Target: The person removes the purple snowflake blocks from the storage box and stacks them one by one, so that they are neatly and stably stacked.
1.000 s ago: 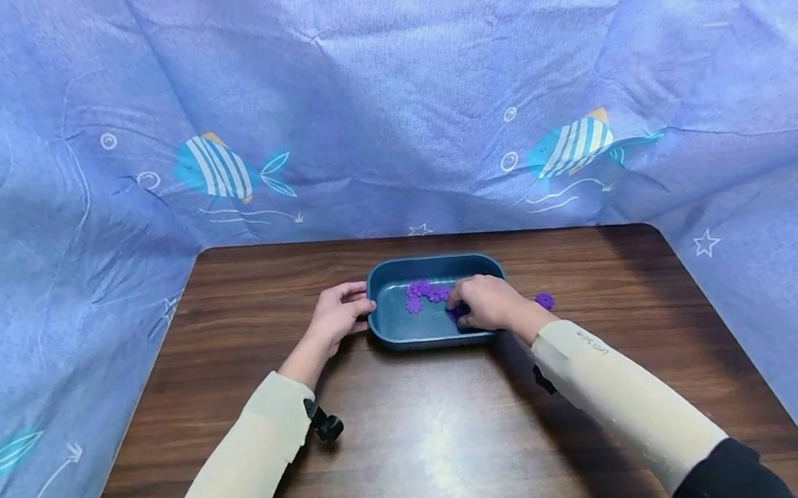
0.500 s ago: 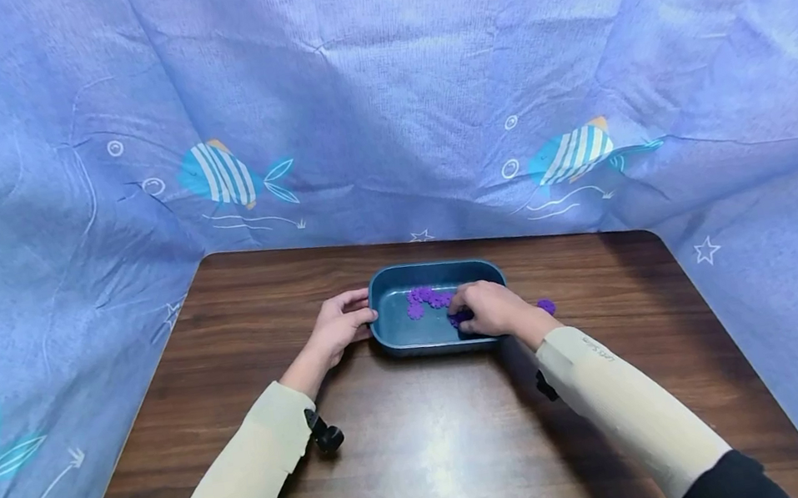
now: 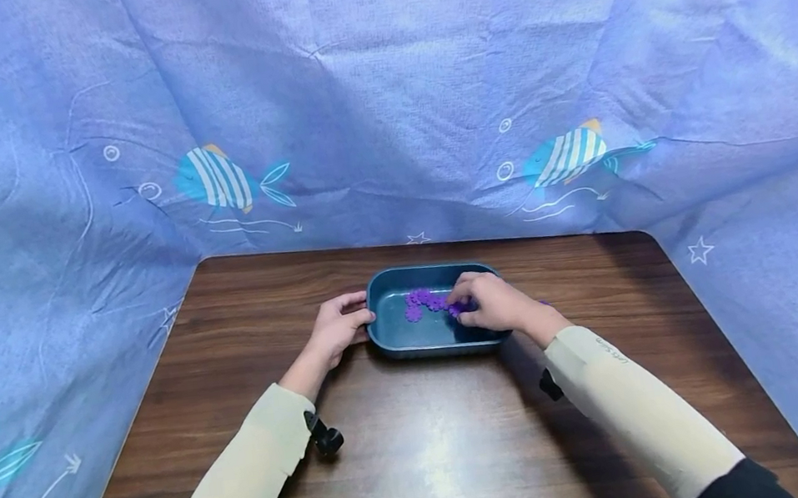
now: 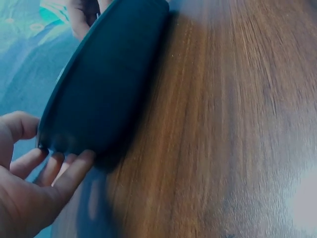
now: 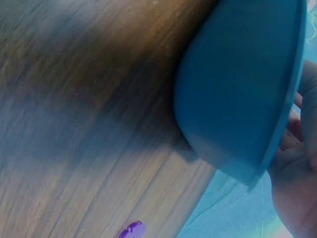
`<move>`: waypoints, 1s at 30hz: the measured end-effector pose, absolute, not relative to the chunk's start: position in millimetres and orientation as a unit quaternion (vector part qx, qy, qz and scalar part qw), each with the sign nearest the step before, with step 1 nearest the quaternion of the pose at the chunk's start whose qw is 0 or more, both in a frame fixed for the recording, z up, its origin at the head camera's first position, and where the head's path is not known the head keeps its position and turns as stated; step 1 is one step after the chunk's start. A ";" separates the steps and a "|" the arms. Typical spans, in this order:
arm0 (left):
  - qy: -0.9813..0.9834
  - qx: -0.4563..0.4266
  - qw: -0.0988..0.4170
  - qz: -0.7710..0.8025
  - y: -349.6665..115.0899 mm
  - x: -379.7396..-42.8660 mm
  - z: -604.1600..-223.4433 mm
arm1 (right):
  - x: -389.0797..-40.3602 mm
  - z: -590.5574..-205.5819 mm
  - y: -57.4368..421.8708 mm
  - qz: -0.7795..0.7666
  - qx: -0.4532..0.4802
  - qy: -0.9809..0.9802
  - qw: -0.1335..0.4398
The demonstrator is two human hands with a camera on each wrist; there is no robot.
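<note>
A dark blue-green oblong tray sits on the table with several purple flower-shaped discs in a curved row inside. My left hand holds the tray's left end, thumb at the rim and the other fingertips against the outer wall, as the left wrist view shows. Reaching over the right end, my right hand pinches a purple flower-shaped disc between thumb and fingers at the row's right end. In the right wrist view the tray's wall hides most of the fingers and what they pinch.
One loose purple disc lies on the wooden table right of the tray, mostly behind my right wrist in the head view. A blue fish-print cloth hangs around the table's back and sides. A small black camera hangs at my left wrist.
My right hand has risen slightly and shifted back inside the tray, and the pinched disc shows more. The left hand stays at the tray's left end.
</note>
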State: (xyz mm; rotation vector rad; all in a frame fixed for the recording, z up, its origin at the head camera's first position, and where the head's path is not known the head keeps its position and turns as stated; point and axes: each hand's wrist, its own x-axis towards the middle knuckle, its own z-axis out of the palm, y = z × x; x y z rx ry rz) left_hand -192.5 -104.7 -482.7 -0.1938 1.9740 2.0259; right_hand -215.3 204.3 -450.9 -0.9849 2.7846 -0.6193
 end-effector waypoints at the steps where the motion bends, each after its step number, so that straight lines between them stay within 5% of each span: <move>1: 0.690 -0.071 0.152 0.704 -104.5 -192.1 -482.4 | -215.4 -449.9 205.7 -0.209 -0.326 0.920 0.056; 13: 0.714 -0.112 0.156 0.673 -101.0 -188.8 -473.1 | -214.9 -436.2 229.5 -0.241 -0.325 0.915 -0.011; 30: 0.719 -0.110 0.156 0.668 -98.5 -192.7 -467.0 | -210.2 -434.8 294.7 -0.288 -0.245 0.925 -0.028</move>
